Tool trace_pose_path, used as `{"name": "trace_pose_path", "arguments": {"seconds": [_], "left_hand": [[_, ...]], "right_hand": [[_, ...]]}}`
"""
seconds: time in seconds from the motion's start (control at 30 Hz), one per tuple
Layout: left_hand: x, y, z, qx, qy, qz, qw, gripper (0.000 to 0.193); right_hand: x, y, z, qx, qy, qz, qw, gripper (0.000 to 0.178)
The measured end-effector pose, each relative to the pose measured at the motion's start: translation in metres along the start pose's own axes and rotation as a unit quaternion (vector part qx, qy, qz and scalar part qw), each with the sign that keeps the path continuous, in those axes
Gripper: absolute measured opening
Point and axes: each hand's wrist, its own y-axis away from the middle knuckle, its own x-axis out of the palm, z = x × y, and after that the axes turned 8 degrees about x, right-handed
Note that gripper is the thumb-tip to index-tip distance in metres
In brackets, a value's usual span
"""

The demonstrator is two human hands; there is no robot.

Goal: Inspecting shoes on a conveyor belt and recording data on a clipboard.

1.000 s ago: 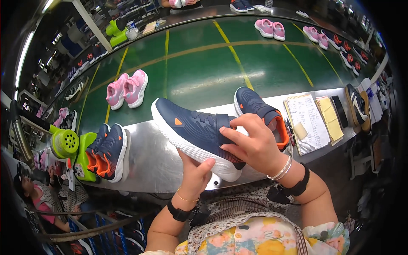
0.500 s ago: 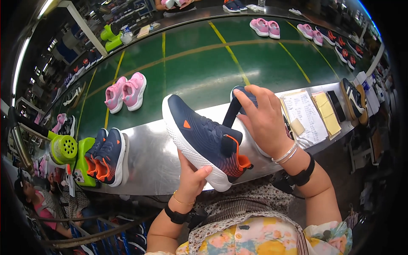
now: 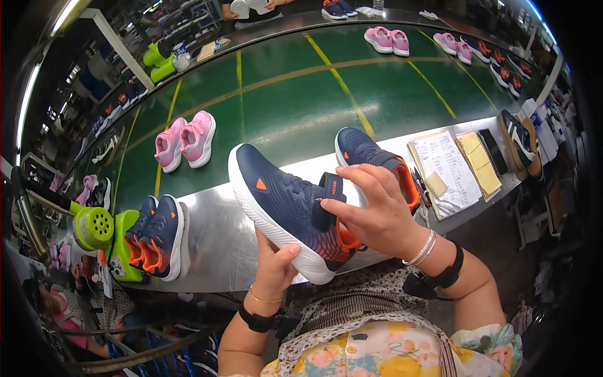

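Fingers, left hand (image 3: 274,271): clasped under the white sole of 1 navy shoe (image 3: 279,181), thumb along its side.
Fingers, right hand (image 3: 391,217): bent, touching the strap (image 3: 333,185) near its end; cannot tell whether it is pinched.
Held shoe: tilted, toe to far left, over the metal table (image 3: 217,220).
Matching shoe (image 3: 363,147): beyond right hand, partly hidden.
Left of table: 2 navy shoes (image 3: 163,229).
Right of table: 1 spiral notebook (image 3: 443,160).
Green belt (image 3: 276,113): 2 pink shoes (image 3: 198,139), left side.

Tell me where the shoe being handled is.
In the head view, the navy shoe is near the centre over the metal table, left hand at its white sole, right hand at its strap.
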Motion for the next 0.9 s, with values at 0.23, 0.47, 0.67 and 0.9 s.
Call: {"name": "trace_pose_path", "arguments": {"seconds": [0.23,0.47,0.67,0.9], "left_hand": [[-0.008,0.003,0.003,-0.018,0.039,-0.005,0.999,0.083],[-0.012,0.01,0.006,0.037,-0.087,0.026,0.995,0.081],[-0.014,0.006,0.001,0.026,-0.046,0.035,0.998,0.074],[-0.016,0.009,0.005,0.025,-0.051,0.033,0.998,0.072]], "right_hand": [[-0.007,0.014,0.01,-0.077,-0.042,-0.089,0.992,0.041],[0.006,0.01,0.028,0.201,-0.166,0.049,0.964,0.036],[0.011,0.01,0.032,0.271,-0.229,0.142,0.924,0.039],[0.007,0.011,0.033,0.25,-0.166,0.179,0.937,0.039]]}}
